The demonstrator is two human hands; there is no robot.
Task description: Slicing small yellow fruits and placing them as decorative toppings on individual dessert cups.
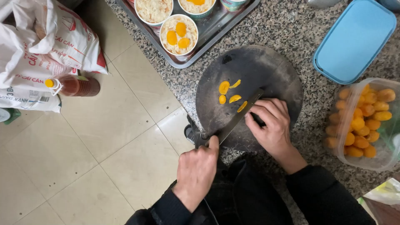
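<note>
A round dark cutting board [266, 71] lies on the speckled granite counter [291, 29]. My left hand [196, 168] grips the handle of a knife [233, 123], and the blade runs diagonally up across the board. One orange slice [242, 106] sticks to the blade. Several more orange slices [224, 87] lie just left of it. My right hand [271, 125] rests on the board against the blade's right side with its fingers curled down. Whatever is under those fingers is hidden.
A clear plastic tub of whole orange balls [362, 125] stands at the right, with a blue lidded box [354, 39] behind it. A metal tray [216, 29] holds paper cups of pale shreds topped with orange slices [179, 33]. White sacks [37, 50] and a reddish bottle [75, 85] lie on the tiled floor.
</note>
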